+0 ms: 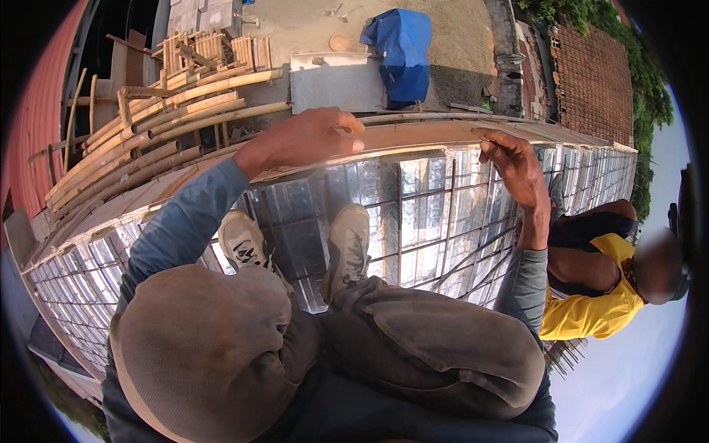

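My left hand [306, 139] is held over the wooden edge board [413, 136], its fingers bent and a gap between thumb and forefinger. Nothing shows in that gap. Farther right along the same board is my right hand [517, 168], fingers drawn together; anything pinched in them is too small to make out. Below both hands lies a grid of thin steel bars [448, 221] over shiny ribbed metal sheets [380, 188]. My shoes [347, 244] stand on this deck between my arms, with my knees bent.
A person in a yellow shirt [602, 295] crouches on the deck to my right. Beyond the edge, lower down, are stacked bamboo poles [185, 111], a blue tarp [405, 55] and a grey sheet [336, 83]. A tiled roof [591, 81] stands at the far right.
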The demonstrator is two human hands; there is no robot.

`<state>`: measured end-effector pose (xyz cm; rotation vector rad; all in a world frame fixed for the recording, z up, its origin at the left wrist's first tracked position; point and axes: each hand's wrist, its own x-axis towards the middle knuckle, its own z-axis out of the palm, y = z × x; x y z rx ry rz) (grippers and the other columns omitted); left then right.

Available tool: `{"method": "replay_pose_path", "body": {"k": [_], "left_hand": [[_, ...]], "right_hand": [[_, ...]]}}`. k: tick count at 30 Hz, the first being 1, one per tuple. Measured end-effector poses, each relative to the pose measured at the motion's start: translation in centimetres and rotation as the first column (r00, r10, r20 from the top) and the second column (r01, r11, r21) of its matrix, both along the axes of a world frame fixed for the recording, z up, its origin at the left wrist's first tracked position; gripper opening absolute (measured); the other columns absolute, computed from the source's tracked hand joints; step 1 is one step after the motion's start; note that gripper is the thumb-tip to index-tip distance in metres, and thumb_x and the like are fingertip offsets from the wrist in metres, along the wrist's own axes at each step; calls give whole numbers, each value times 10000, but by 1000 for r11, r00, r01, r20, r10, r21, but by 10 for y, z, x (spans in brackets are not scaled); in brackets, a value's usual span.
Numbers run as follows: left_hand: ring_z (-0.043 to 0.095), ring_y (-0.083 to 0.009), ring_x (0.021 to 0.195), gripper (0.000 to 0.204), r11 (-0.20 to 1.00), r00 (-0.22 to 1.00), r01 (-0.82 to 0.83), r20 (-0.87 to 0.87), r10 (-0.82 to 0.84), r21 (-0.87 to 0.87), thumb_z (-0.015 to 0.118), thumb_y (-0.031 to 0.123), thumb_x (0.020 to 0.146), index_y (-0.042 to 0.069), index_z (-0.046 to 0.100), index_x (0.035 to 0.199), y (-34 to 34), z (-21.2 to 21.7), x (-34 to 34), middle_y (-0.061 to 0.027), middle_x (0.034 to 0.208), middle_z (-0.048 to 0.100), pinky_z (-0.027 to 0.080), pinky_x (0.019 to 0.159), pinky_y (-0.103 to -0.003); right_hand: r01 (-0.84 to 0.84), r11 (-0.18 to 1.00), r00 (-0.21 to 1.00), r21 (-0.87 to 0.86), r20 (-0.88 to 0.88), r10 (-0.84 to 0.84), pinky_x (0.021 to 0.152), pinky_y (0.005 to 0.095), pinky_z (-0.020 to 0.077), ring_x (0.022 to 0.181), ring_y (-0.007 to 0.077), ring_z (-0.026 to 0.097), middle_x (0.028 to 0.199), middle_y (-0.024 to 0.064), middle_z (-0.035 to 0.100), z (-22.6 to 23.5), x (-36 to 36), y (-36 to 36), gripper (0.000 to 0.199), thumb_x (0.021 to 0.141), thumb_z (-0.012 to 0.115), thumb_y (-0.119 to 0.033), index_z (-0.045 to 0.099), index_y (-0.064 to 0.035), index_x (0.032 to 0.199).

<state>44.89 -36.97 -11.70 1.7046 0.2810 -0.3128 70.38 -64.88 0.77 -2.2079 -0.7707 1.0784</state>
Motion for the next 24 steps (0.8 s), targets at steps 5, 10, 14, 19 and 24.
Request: {"method": "replay_pose_path", "body": {"k": [5, 10, 14, 19, 24], "left_hand": [[702, -303, 1108, 381, 937, 973, 232, -68, -221, 261, 742, 245, 974, 4, 704, 1266, -17, -11, -15, -189, 1207, 715, 537, 942, -403], [667, -247, 875, 221, 993, 995, 41, -91, -31, 109, 704, 173, 984, -21, 707, 1088, -12, -7, -9, -157, 928, 715, 518, 838, -388], [618, -207, 804, 173, 981, 998, -64, -1, 66, 183, 674, 147, 995, -26, 673, 1002, -7, -12, 1, -148, 883, 688, 501, 785, -381], [598, -197, 774, 177, 958, 990, -125, -37, 139, 258, 669, 149, 1000, -28, 671, 998, -1, -3, 1, -145, 857, 671, 487, 744, -387], [577, -174, 740, 176, 954, 990, -144, 43, 137, 261, 676, 145, 997, -31, 672, 978, 6, -4, 11, -137, 813, 659, 479, 716, -383]], "right_hand": [[-110, 977, 993, -183, 14, 114, 879, 308, 541, 882, 138, 653, 950, 69, 752, 25, 31, -13, 310, 986, 668, -41, 750, -40, 1285], [-191, 890, 967, -415, 78, 244, 913, 359, 571, 978, 214, 737, 1132, 126, 795, 40, 13, 4, 259, 961, 693, -104, 790, -69, 1199], [-264, 894, 943, -361, 96, 317, 877, 375, 582, 954, 258, 766, 1103, 153, 793, 30, 2, 9, 259, 958, 706, -133, 793, -84, 1196], [-461, 872, 723, -165, 499, 477, 836, 433, 587, 926, 352, 743, 1020, 158, 764, -30, -2, 22, 243, 978, 654, -108, 766, -55, 1187], [-596, 779, 441, -197, 731, 522, 840, 471, 586, 929, 375, 722, 943, 166, 725, -126, 7, 7, 305, 985, 567, -105, 726, -64, 1241]]}}
